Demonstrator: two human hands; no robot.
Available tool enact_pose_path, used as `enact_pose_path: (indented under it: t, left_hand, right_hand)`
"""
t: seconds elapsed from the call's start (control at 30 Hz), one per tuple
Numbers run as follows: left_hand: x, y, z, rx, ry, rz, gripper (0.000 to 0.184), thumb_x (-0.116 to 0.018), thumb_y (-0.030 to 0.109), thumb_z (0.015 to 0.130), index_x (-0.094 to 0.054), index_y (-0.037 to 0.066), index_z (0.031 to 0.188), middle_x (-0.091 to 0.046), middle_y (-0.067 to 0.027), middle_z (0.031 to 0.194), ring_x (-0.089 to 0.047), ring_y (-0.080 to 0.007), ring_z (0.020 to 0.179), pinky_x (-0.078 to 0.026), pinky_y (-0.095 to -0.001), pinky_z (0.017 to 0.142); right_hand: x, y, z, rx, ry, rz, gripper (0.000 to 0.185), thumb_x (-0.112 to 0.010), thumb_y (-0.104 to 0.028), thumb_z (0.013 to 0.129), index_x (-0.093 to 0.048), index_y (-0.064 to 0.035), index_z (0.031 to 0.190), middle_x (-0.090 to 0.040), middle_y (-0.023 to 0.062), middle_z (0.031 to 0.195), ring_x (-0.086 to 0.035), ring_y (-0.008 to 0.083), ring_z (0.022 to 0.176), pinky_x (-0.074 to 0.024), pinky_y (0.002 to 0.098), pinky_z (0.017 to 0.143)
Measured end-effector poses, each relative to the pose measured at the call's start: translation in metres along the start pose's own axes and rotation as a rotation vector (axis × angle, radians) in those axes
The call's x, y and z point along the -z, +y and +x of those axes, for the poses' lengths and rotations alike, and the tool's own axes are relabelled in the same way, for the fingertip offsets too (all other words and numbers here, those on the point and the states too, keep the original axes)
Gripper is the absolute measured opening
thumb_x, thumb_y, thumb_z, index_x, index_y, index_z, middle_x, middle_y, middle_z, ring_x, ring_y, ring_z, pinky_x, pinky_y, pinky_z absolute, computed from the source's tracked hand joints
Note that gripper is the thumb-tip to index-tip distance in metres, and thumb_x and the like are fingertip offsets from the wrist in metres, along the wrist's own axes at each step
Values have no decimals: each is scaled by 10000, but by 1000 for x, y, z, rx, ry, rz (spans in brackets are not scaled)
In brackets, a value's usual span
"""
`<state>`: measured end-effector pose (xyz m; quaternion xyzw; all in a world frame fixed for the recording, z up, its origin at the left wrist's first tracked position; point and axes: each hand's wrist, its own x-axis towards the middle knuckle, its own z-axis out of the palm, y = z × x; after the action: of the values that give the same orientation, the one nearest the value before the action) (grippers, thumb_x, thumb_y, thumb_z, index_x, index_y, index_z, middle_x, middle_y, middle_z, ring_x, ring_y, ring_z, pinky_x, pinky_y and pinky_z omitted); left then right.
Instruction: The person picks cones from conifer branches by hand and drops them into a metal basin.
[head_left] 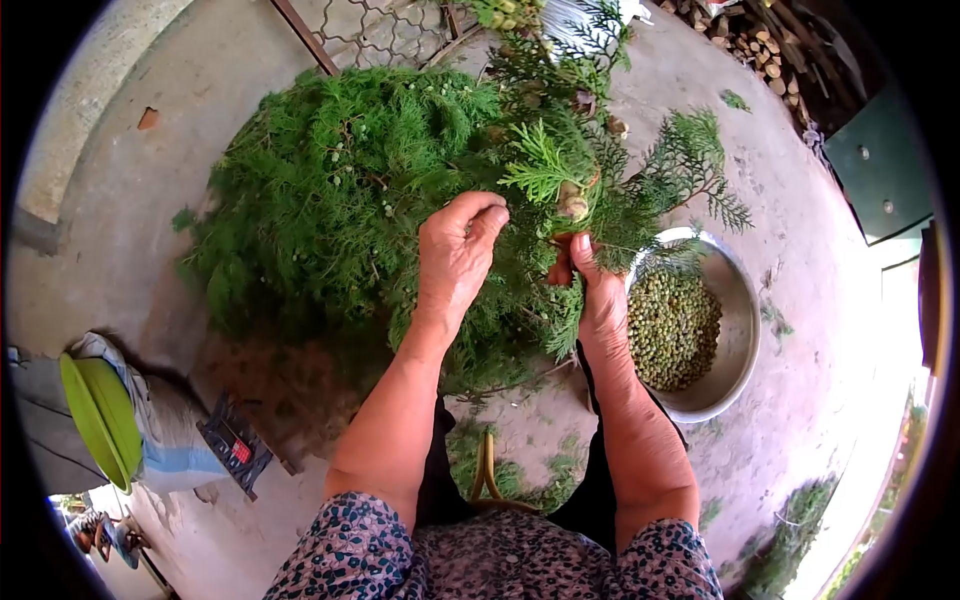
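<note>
A large heap of green conifer branches [340,190] with small pale cones lies on the floor in front of me. My right hand [598,290] is closed on a leafy sprig [540,165], which has a few round cones near its middle. Just left of the sprig is my left hand [460,250], its thumb and index finger pressed together; whether anything is between them is too small to tell. Right of my right forearm stands a metal bowl [738,340] partly filled with small green cones [675,325].
At the left, a green basin [100,415] leans by a sack [175,430] and a dark plastic crate [240,445]. Firewood [770,60] is stacked at the top right, near a green metal box [880,165]. Loose sprigs [790,535] lie at the lower right.
</note>
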<state>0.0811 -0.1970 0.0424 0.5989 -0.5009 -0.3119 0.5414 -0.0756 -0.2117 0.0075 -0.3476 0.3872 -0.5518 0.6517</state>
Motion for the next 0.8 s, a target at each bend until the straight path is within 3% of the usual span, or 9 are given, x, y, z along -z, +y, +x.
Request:
enact_pose_path:
  t: [0.03,0.07,0.13,0.2,0.3,0.37,0.47,0.67,0.8]
  left_hand:
    - [-3,-6,2,-112,-46,7,145,-621,138,810,-612,2,858,-532,-22,600,-441,-81,538,-377,-240,504]
    - [-3,-6,0,-104,-148,86,168,-629,168,803,-617,14,871,-569,-75,632,-507,-129,549,-404,-264,519]
    - [-1,9,-5,-96,-396,227,234,-649,211,796,-617,14,917,-639,-74,771,-579,-122,681,-449,-256,621]
    - [-3,8,-7,-152,-540,476,316,-687,246,735,-619,30,956,-636,-120,924,-603,-262,823,-458,-337,751]
    - [-2,-3,-16,-418,-539,604,343,-684,235,723,-609,39,995,-625,-97,973,-566,-268,919,-370,-367,903]
    - [0,1,-19,-384,-509,835,340,-664,216,732,-597,41,1016,-614,-90,1005,-537,-247,984,-270,-395,980]
    - [0,-7,-14,-449,-358,655,275,-648,164,741,-605,33,978,-612,-88,1009,-541,-243,967,-256,-409,992]
    - [-4,9,-6,-454,-139,543,178,-634,74,745,-625,60,922,-632,-65,948,-566,-237,929,-325,-395,960]
    - [-12,23,-5,-700,80,490,159,-645,42,736,-627,47,894,-636,-58,924,-576,-231,886,-400,-367,873]
  right_hand:
    - [2,-7,2,7,16,27,257,-613,-225,827,-571,23,880,-579,102,746,-478,150,549,-421,293,525]
    - [4,-13,5,13,33,55,255,-611,-219,829,-574,28,881,-563,95,716,-475,150,546,-419,290,523]
    - [10,-22,11,-1,105,143,312,-582,-256,850,-575,53,888,-503,55,646,-459,143,539,-384,281,502]
    - [13,-40,8,-2,129,-38,413,-536,-377,864,-537,21,971,-445,21,655,-448,137,569,-324,253,527]
    - [22,-46,13,38,164,16,398,-514,-378,877,-519,-2,1008,-462,16,677,-470,135,590,-294,215,488]
    - [24,-50,14,22,210,55,391,-531,-360,872,-509,-2,1028,-476,15,708,-491,135,610,-283,183,474]
    - [25,-51,12,-27,265,72,391,-557,-339,862,-508,-6,1062,-490,8,744,-528,136,673,-294,163,478]
    - [28,-38,18,62,195,160,317,-548,-219,875,-523,-6,1108,-552,52,850,-572,156,765,-427,242,669]
    - [23,-24,19,55,174,303,303,-615,-169,825,-564,33,1045,-591,78,817,-586,185,713,-476,293,705]
